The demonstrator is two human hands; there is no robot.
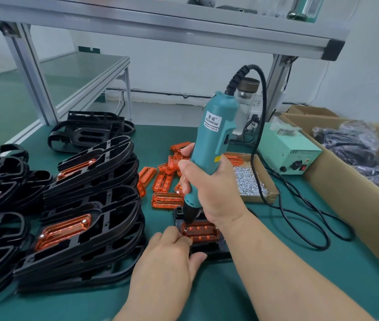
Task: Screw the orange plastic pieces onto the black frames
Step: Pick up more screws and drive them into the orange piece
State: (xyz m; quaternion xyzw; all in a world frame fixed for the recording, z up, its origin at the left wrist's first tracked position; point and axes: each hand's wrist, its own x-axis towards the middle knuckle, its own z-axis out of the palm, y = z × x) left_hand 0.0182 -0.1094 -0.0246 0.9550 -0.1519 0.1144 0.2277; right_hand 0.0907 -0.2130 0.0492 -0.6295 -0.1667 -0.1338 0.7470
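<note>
1. The right hand is closed around the lower body of a teal electric screwdriver and holds it nearly upright, leaning a little to the right.
2. The black tip of the screwdriver stands on the far left corner of an orange piece, directly below the right hand.
3. This orange piece lies on a black frame, which rests flat on the green desk in front of the person.
4. The left hand grips the black frame: its fingers bend over the left edge of the orange piece, and its thumb lies against the near edge of the frame.
5. Loose orange pieces lie in a heap on the desk behind the frame, partly hidden by the right hand.
6. To the left, just beside the left hand, stands a stack of black frames with orange pieces already fitted.
7. A shallow box of silver screws sits to the right of the right hand.
</note>
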